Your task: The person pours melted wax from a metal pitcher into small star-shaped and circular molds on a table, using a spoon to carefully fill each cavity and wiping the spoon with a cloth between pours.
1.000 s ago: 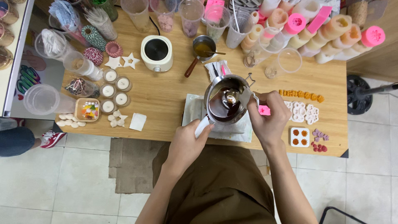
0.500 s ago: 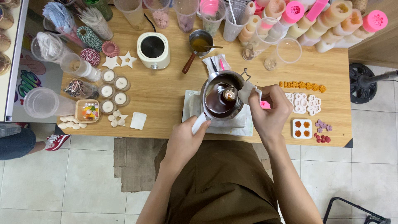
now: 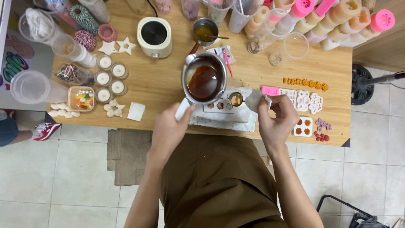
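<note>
Now, hands first.
Left hand (image 3: 168,126): closed on the white handle of the steel melting pot (image 3: 204,78), held over the worktop (image 3: 160,84), dark amber liquid inside.
Right hand (image 3: 276,118): pinching a white tissue (image 3: 255,100) around the handle of a small filled metal spoon (image 3: 236,99).
Below the spoon: white mould (image 3: 219,105) on a paper mat (image 3: 219,120).
Tip: keep the pot level, spoon low and steady over the cavities.
Beyond: small hotplate (image 3: 154,36), tealights (image 3: 110,80).

I take the hot plate (image 3: 154,36) as my landmark. Right of it sits a small saucepan (image 3: 205,30); nearer me and right of it, the melting pot (image 3: 204,80), liquid inside. Left of it lie star shapes (image 3: 117,46), tealights (image 3: 110,79) just nearer. Far right of it, flat moulds (image 3: 304,100) lie on the table (image 3: 164,90).
</note>
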